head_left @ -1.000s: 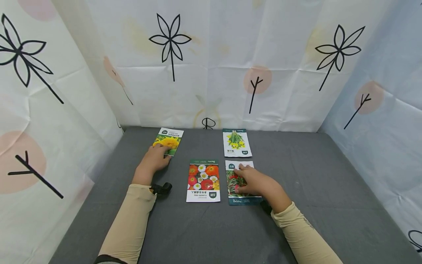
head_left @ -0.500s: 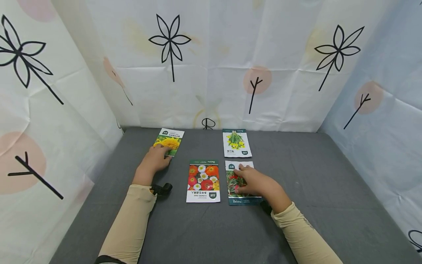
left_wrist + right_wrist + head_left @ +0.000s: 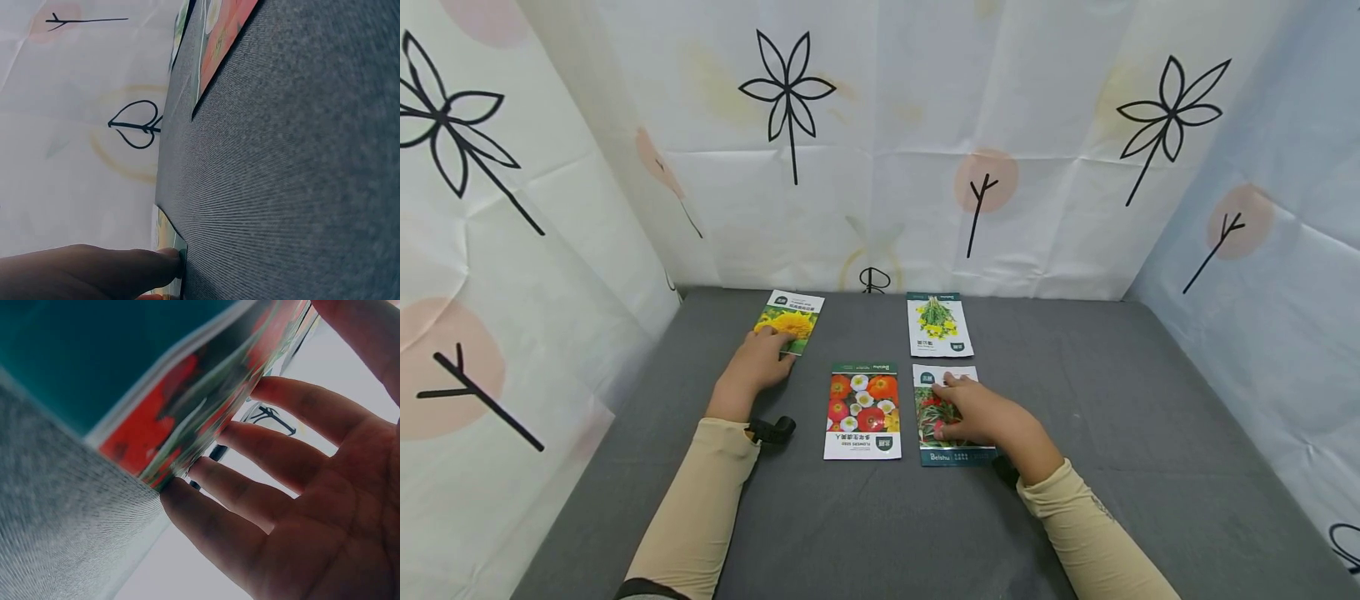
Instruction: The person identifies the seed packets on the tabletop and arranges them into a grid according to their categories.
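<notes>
My left hand point(image 3: 754, 367) rests its fingers on the lower part of a seed packet with a yellow flower point(image 3: 796, 322), at the table's back left. In the left wrist view the thumb point(image 3: 112, 269) lies straight against that packet's edge. My right hand point(image 3: 988, 412) lies with spread fingers over a seed packet with red flowers and a teal band point(image 3: 955, 457), covering part of its picture. The right wrist view shows the extended fingertips point(image 3: 178, 490) touching this packet, which looms large there. Both packets lie face up.
Between the hands lies a seed packet with red, orange and white flowers point(image 3: 863, 408). Behind the right hand is one with a bunch of yellow flowers point(image 3: 938, 327). A grey cloth covers the table point(image 3: 880, 533); patterned white curtains point(image 3: 880, 167) close off the back and sides.
My left hand and the yellow-flower packet have shifted slightly to the right. My right hand and the other packets have stayed in place.
</notes>
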{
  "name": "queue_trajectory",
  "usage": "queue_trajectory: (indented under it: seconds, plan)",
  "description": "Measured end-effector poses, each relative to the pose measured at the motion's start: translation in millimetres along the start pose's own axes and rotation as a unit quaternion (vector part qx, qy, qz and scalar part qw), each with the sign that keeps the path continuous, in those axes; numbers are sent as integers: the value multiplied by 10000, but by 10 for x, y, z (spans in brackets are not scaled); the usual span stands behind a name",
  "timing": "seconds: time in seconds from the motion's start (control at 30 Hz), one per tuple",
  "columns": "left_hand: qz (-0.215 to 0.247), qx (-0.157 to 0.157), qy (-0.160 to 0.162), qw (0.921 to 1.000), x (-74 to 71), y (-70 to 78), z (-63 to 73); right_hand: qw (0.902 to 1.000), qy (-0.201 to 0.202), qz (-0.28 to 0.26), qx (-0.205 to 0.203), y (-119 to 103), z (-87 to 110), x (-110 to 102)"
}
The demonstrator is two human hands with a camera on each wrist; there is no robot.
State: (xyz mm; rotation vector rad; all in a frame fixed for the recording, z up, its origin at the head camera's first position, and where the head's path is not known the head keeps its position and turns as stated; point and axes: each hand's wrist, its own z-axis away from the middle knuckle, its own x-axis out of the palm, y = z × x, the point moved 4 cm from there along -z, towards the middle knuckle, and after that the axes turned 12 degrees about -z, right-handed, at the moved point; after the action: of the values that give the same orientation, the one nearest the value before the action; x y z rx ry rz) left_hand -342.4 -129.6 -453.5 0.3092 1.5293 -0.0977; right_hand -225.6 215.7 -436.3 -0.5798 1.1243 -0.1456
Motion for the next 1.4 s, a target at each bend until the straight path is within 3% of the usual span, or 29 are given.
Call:
queue_trajectory:
  seconds: [0.4, 0.83, 1.4]
  plan:
    - [35, -3, 78, 10000, 2, 26, -8, 10000, 0, -29, 3, -12, -10, -8]
    - [96, 58, 370, 9993, 40, 75, -81, 10000, 22, 25, -28, -19, 1, -10]
    - [190, -19, 87, 9998, 1, 225, -193, 9996, -19, 164, -220, 21, -48, -3]
